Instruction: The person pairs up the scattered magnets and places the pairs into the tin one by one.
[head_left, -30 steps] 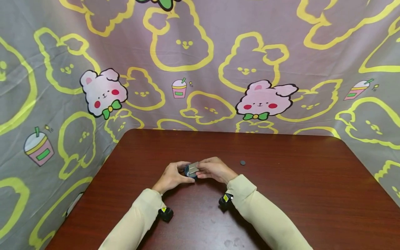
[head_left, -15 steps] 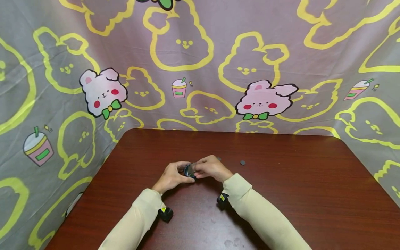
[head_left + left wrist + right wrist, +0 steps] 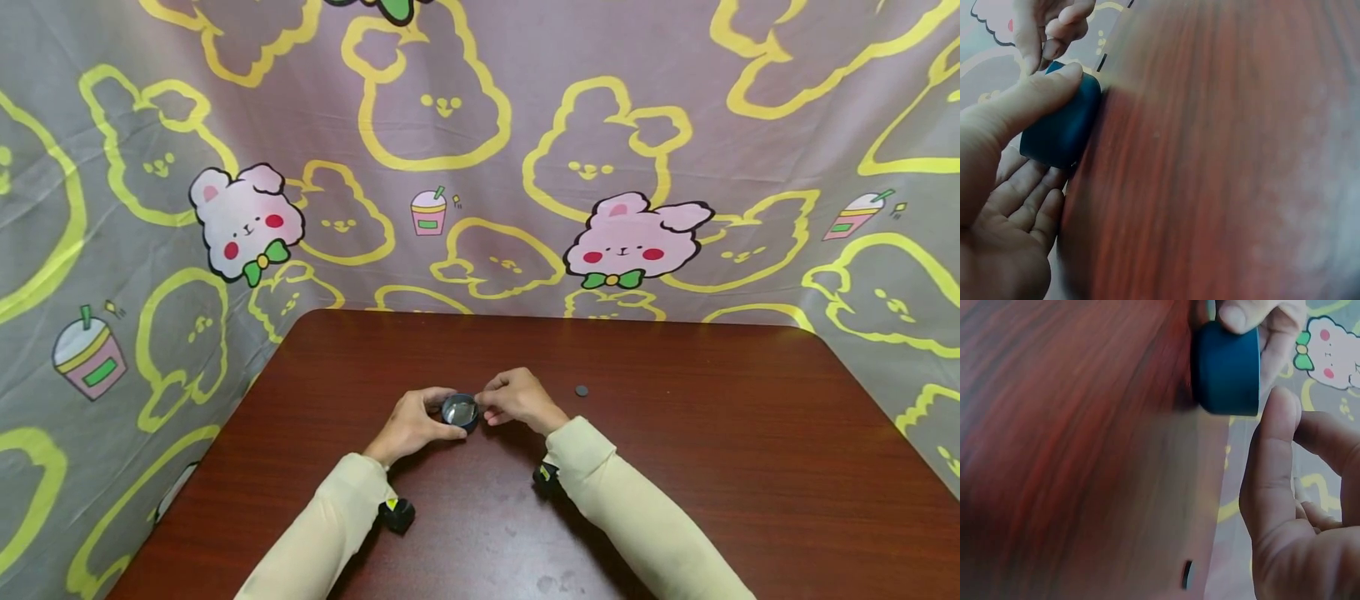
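Note:
A small dark blue round cup [image 3: 460, 412] stands on the table with its mouth up; something silvery shows inside it. My left hand [image 3: 411, 425] grips the cup from the left. In the left wrist view, its thumb [image 3: 1054, 90] lies along the cup's side. My right hand [image 3: 521, 400] is just right of the rim. The right wrist view shows its thumb and forefinger tips [image 3: 1282, 403] together, slightly apart from the cup [image 3: 1229, 370], with nothing visible between them.
A small dark disc [image 3: 582, 390] lies flat on the brown wooden table [image 3: 675, 433], right of the right hand. Patterned cloth [image 3: 480, 167] hangs behind the table and along both sides.
The flat silvery plate pinched over the cup tilted upright, then left the right hand's visible grasp. That hand has drawn slightly right, off the rim. The left hand keeps its hold.

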The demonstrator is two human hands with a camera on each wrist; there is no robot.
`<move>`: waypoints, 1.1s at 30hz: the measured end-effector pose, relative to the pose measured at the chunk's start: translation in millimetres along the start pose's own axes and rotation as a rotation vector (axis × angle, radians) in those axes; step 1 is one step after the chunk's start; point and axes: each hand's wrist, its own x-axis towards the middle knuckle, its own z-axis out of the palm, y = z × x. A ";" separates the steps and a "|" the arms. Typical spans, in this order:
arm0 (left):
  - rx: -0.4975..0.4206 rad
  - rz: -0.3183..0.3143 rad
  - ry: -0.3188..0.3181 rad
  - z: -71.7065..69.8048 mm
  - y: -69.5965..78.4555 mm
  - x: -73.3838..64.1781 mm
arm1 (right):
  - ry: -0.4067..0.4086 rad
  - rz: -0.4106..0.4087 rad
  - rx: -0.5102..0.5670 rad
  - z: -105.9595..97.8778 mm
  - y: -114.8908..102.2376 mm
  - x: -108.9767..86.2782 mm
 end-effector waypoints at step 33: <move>0.052 0.047 -0.186 34.5 52.2 59.6 | 0.087 -0.098 -0.140 -118.7 41.8 -39.4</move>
